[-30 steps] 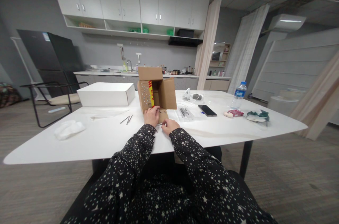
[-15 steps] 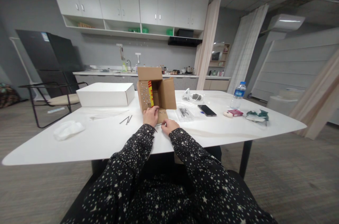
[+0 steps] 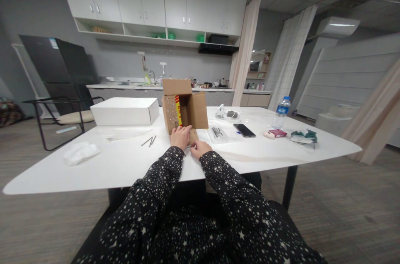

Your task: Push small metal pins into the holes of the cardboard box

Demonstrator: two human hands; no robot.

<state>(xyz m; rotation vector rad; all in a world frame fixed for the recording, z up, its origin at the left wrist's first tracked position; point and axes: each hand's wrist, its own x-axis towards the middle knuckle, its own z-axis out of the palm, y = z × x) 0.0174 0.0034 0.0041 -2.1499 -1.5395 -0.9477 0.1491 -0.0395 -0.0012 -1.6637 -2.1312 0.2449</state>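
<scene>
A brown cardboard box (image 3: 199, 110) stands on the table with its opening toward me and its flaps folded out. One yellow and red strip runs down its left side, beside rows of small pale dots. My left hand (image 3: 180, 137) lies over the lower front flap, fingers stretched out and pressing on it. At the right edge of that flap, my right hand (image 3: 201, 149) is closed in a pinch on the cardboard. Whether something small is also between its fingertips is hidden. Left of the box lie several thin metal rods (image 3: 151, 141), perhaps nails.
On the white table (image 3: 118, 168) are a white box (image 3: 125, 111), crumpled white wrapping (image 3: 80, 153), a clear plastic bag (image 3: 218, 134), a phone (image 3: 244, 130), a pink packet (image 3: 277, 133), a water bottle (image 3: 282, 110) and a green and white bundle (image 3: 303, 136).
My left hand has shifted slightly right over the front flap, its fingers now lying flatter across it. My right hand and the box have barely moved.
</scene>
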